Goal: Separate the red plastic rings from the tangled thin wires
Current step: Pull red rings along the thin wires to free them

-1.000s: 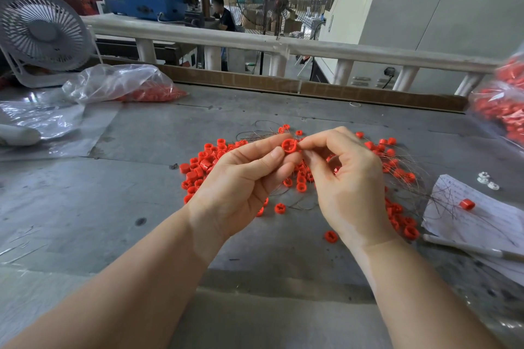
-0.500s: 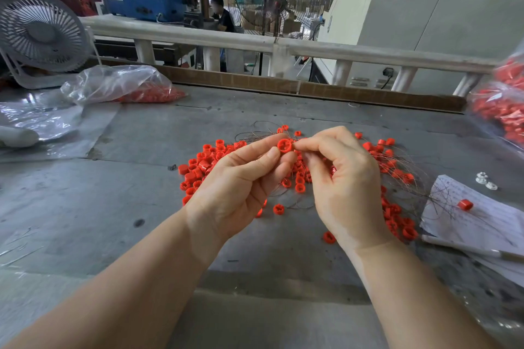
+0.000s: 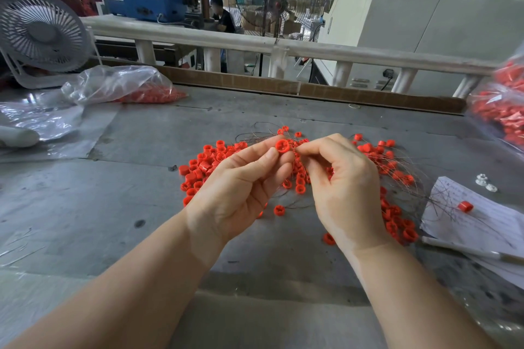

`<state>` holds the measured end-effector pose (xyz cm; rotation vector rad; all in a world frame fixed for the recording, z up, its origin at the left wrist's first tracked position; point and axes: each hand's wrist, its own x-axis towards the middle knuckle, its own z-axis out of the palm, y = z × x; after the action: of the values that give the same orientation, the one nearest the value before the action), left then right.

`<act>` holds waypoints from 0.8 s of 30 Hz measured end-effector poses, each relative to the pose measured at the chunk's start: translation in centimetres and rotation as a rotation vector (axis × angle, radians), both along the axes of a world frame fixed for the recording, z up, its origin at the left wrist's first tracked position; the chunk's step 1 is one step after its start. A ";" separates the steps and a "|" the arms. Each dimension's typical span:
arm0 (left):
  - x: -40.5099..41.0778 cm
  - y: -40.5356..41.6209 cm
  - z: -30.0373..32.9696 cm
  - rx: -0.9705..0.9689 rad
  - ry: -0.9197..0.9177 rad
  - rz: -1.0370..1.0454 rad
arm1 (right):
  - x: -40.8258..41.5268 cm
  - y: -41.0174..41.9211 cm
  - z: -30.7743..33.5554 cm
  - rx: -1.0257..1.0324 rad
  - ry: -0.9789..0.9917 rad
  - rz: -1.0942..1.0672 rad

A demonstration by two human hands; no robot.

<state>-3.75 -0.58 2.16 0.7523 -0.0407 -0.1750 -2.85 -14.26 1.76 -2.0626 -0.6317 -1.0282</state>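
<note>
While we hold one red ring [image 3: 282,146] pinched between the thumb and forefinger of our left hand [image 3: 241,187], raised above the middle of the grey table [image 3: 141,201], our right hand [image 3: 344,187] has its thumb and forefinger tips pressed together just beside the ring. We judge they are nipping a thin wire there, though the strand itself is too fine to make out between them; the other right fingers are curled loosely toward the palm.

Below our hands the rest of the rings [image 3: 204,164] lie scattered across the table's centre. Those to the left look mostly free, while those to the right sit among a spray of tangled wires [image 3: 408,178] that fans out toward the right edge. One stray ring [image 3: 465,206] rests on a sheet of paper [image 3: 476,224] near that edge, with wire ends lying over it. Plastic bags of red parts [image 3: 124,86] sit at the far left, another bag [image 3: 504,113] at the far right, and a white fan [image 3: 39,34] stands at the far left corner.

The risks, as we judge them:
- A sharp pull could drag the whole tangle and sweep loose rings off toward the right edge.
- The smooth little ring could pop from our pinch and drop back among the unsorted ones.
- The thin wire could kink or snap inside the ring.
</note>
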 end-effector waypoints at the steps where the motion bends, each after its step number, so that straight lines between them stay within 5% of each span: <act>1: 0.0 0.0 0.0 -0.011 0.007 0.002 | 0.0 0.0 0.0 -0.002 -0.003 0.003; 24: 0.0 0.0 0.2 -0.104 -0.005 0.007 | 0.2 0.2 -0.1 0.044 -0.009 0.051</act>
<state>-3.72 -0.55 2.39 0.6493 -0.0514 -0.1637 -2.66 -14.11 1.61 -1.9952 -0.6569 -1.0137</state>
